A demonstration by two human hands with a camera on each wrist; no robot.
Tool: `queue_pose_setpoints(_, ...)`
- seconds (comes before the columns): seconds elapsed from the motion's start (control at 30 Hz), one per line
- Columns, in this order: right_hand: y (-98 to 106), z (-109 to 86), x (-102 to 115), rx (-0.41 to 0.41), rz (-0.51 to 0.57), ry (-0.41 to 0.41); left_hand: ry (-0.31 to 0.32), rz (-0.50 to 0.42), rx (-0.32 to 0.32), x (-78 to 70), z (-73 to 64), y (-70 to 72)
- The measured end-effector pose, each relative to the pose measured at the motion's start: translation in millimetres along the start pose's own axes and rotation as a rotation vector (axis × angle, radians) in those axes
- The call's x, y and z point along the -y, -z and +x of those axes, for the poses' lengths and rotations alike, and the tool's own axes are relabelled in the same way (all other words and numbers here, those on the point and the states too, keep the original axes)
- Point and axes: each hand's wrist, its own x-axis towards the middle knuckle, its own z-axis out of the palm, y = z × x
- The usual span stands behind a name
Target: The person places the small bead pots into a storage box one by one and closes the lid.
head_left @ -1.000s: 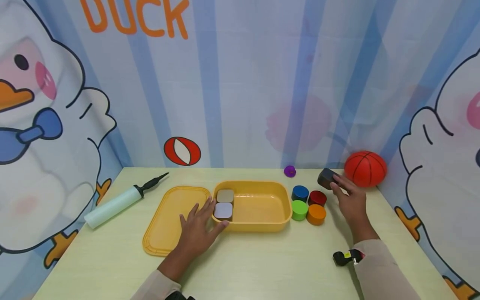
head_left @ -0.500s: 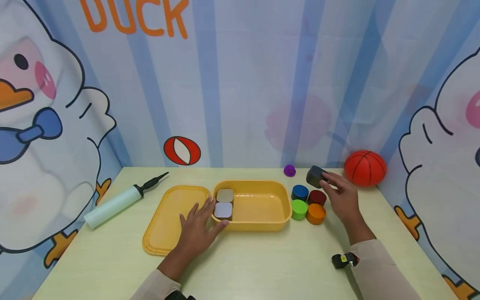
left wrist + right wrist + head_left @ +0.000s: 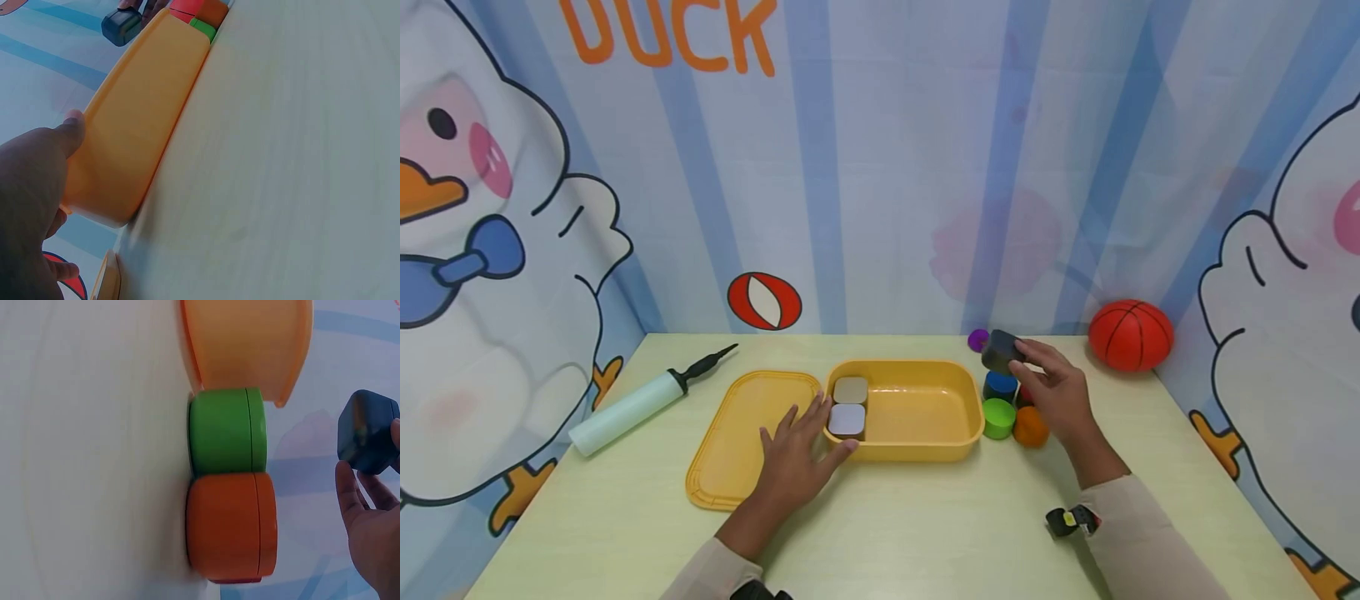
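My right hand [image 3: 1060, 396] pinches a dark grey, rounded-square little box [image 3: 999, 351] between thumb and fingers. It is held up above a blue round box [image 3: 999, 385] and clear of the table, as the right wrist view also shows. Spread fingers of my left hand [image 3: 796, 471] touch the left end of a yellow open container [image 3: 917, 452]; its thumb lies at the rim in the left wrist view. Inside the container, at its left end, sit a beige-topped box [image 3: 850, 390] and a lavender-topped box [image 3: 847, 419].
Green [image 3: 998, 418] and orange [image 3: 1031, 427] boxes stand right of the container, with a red one [image 3: 237, 579] mostly hidden. A yellow lid [image 3: 730, 450] lies left, beside a hand pump [image 3: 632, 412]. A purple piece [image 3: 977, 340] and a red ball [image 3: 1131, 335] are at the back.
My right hand has carried the dark box leftward from near the red ball to over the blue box. My left hand has stayed at the container.
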Motion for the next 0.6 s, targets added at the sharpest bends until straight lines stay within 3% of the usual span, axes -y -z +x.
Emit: queue_pose_setpoints(0.6,-40.4,-2.5,15.6,0.130,-0.051,0.006,-0.005,-0.003,-0.008,0.6,0.3,-0.8)
